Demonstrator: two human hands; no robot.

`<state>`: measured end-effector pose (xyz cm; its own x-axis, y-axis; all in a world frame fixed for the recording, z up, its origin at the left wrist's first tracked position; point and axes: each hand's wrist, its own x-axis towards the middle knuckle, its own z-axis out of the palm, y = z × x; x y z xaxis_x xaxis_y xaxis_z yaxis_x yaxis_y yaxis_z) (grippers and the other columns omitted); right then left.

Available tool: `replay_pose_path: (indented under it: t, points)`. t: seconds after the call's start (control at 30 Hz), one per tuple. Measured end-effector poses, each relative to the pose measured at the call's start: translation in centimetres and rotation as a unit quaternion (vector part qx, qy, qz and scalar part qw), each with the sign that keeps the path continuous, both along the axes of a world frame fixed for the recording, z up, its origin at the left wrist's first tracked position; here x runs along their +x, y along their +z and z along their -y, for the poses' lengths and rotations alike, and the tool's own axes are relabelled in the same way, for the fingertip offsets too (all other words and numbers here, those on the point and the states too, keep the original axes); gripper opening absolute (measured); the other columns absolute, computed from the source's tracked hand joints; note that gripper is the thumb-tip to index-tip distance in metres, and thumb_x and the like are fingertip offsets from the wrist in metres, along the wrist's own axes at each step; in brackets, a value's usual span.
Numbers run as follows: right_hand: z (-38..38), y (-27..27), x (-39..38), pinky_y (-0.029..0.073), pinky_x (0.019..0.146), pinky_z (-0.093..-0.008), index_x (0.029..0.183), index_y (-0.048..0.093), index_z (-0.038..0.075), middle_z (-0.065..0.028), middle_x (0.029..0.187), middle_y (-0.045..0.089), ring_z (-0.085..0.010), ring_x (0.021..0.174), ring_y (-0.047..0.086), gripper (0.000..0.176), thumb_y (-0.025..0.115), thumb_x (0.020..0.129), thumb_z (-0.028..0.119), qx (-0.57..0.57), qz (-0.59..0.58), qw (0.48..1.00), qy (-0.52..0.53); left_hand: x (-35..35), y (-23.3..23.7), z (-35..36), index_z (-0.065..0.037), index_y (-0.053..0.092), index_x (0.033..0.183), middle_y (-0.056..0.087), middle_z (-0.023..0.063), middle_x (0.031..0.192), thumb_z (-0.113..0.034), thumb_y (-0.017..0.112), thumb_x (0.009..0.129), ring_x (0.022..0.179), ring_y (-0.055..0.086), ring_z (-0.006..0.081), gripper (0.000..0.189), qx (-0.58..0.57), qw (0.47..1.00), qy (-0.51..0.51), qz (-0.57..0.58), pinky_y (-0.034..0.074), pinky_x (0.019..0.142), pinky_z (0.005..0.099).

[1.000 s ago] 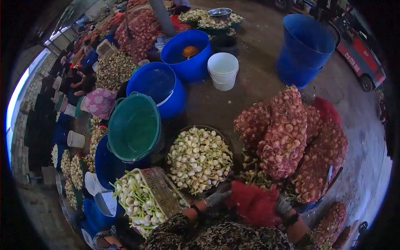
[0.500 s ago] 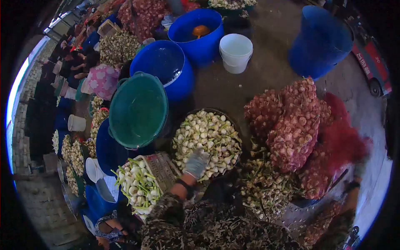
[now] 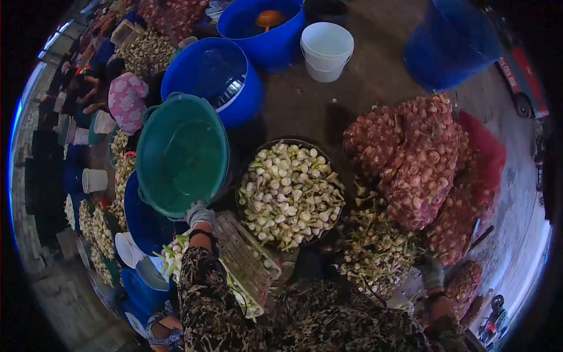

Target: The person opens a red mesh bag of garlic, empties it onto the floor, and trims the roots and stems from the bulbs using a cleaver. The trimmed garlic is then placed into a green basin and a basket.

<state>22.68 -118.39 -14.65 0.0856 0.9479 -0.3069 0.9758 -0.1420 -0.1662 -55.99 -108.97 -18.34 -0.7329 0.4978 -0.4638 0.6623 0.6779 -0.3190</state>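
My gloved left hand (image 3: 200, 215) is at the lower rim of the large green tub (image 3: 220, 170), with its fingers bent over the edge. Beside it lies a tilted pale crate (image 3: 246, 258), with green-stemmed garlic (image 3: 173, 258) at its left. A round tub of trimmed garlic bulbs (image 3: 290, 196) stands in front of me. My right hand (image 3: 432, 276), also gloved, is low at the right, beside a heap of untrimmed garlic (image 3: 378, 249); its fingers are dim and hard to make out.
Red net sacks of garlic (image 3: 419, 158) and a loose red net (image 3: 485, 149) lie at the right. Blue tubs (image 3: 252, 88) and a white bucket (image 3: 326, 53) stand ahead. People sit at the far left, one in a pink patterned garment (image 3: 127, 102), among buckets and garlic heaps.
My left hand has left the trimmed garlic and moved left to the green tub. My right hand has come inward from the far right. The blurred red net now lies still. The crate has shifted right.
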Motion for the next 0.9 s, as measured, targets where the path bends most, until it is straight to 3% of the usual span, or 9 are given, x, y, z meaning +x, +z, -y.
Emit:
replay_pose_path:
  t: [0.23,0.37,0.43,0.53,0.63,0.67,0.77,0.83,0.9]
  points:
    - [11.3,-11.0,6.6,0.05,0.081,-0.0404,0.105,0.063,0.004,-0.0136,0.1,0.066,-0.0291,0.094,0.062,0.028,0.058,0.09,0.027,-0.215,-0.232,0.925,-0.211,-2.7,-2.0,0.9,-0.018,0.055,0.13,0.047,0.014,0.14,-0.05,0.056,0.083,0.128,0.045,0.0331,0.057,-0.071,0.99,-0.117,-0.023,0.034,0.107,0.0465]
    - [5.5,-4.2,2.5,0.049,0.082,-0.0386,0.106,0.061,0.003,-0.0125,0.104,0.065,-0.0274,0.095,0.06,0.026,0.058,0.091,0.024,-0.232,-0.154,0.946,-0.165,-4.2,-3.2,0.5,-0.017,0.062,0.121,0.05,0.0139,0.138,-0.052,0.054,0.085,0.127,0.046,0.0322,0.051,-0.053,0.994,-0.094,0.001,0.035,0.105,0.0473]
    - [5.0,-4.7,3.3,0.051,0.061,-0.0301,0.099,0.065,0.01,-0.0006,0.078,0.062,-0.0131,0.07,0.058,0.019,0.067,0.084,0.021,-0.15,-0.168,0.953,-0.202,-4.4,-1.2,1.0,-0.015,0.065,0.117,0.056,0.0147,0.131,-0.051,0.055,0.084,0.12,0.053,0.0329,0.049,-0.053,0.992,-0.115,-0.004,0.041,0.099,0.0473]
    - [4.8,-4.6,3.0,0.048,0.052,-0.0285,0.098,0.064,0.01,0.0009,0.074,0.059,-0.0116,0.063,0.056,0.015,0.065,0.085,0.019,-0.139,-0.264,0.924,-0.238,-8.7,-0.9,3.5,-0.009,0.063,0.119,0.061,0.0169,0.123,-0.044,0.059,0.086,0.114,0.054,0.0413,0.048,0.124,0.981,-0.062,0.138,0.043,0.096,0.0428]
    - [7.1,-8.4,4.3,0.047,0.051,-0.0281,0.097,0.064,0.009,0.0004,0.075,0.061,-0.0114,0.061,0.056,0.016,0.065,0.085,0.019,-0.169,-0.122,0.973,-0.1,-11.5,-1.0,4.5,-0.002,0.059,0.119,0.066,0.0126,0.112,-0.021,0.062,0.09,0.098,0.063,0.0245,0.035,0.323,0.906,0.014,0.271,0.048,0.087,0.0347]
    - [6.4,-7.3,2.6,0.047,0.051,-0.0281,0.097,0.064,0.009,0.0004,0.075,0.061,-0.0114,0.061,0.056,0.016,0.065,0.085,0.019,-0.168,-0.126,0.973,-0.098,-11.0,0.0,4.1,-0.001,0.059,0.117,0.067,0.0091,0.108,-0.013,0.064,0.089,0.092,0.061,0.0152,0.031,0.416,0.801,0.14,0.407,0.049,0.081,0.03]
    - [4.0,-3.7,-2.7,0.047,0.087,-0.036,0.114,0.059,0.003,-0.013,0.11,0.064,-0.025,0.103,0.059,0.035,0.065,0.086,0.024,-0.303,-0.191,0.915,-0.186,-10.8,1.9,3.3,0.002,0.063,0.111,0.068,0.0113,0.106,-0.013,0.067,0.087,0.096,0.063,0.0177,0.029,0.398,0.834,0.133,0.359,0.048,0.087,0.0306]
    - [3.8,-4.6,-4.0,0.048,0.052,-0.0288,0.104,0.064,0.006,-0.0024,0.081,0.064,-0.0115,0.063,0.058,0.027,0.068,0.085,0.025,-0.302,-0.201,0.91,-0.198,-10.8,2.0,3.0,0.001,0.063,0.111,0.068,0.0107,0.104,-0.014,0.068,0.086,0.092,0.063,0.0173,0.029,0.397,0.845,0.135,0.331,0.049,0.085,0.0307]
    - [3.2,-4.4,-4.3,0.049,0.053,-0.0289,0.105,0.064,0.005,-0.0027,0.082,0.064,-0.0118,0.066,0.059,0.029,0.068,0.085,0.025,-0.277,-0.198,0.929,-0.146,-11.2,1.8,2.9,0.001,0.063,0.11,0.068,0.0101,0.102,-0.015,0.069,0.085,0.087,0.064,0.0169,0.029,0.394,0.857,0.136,0.304,0.05,0.083,0.0308]
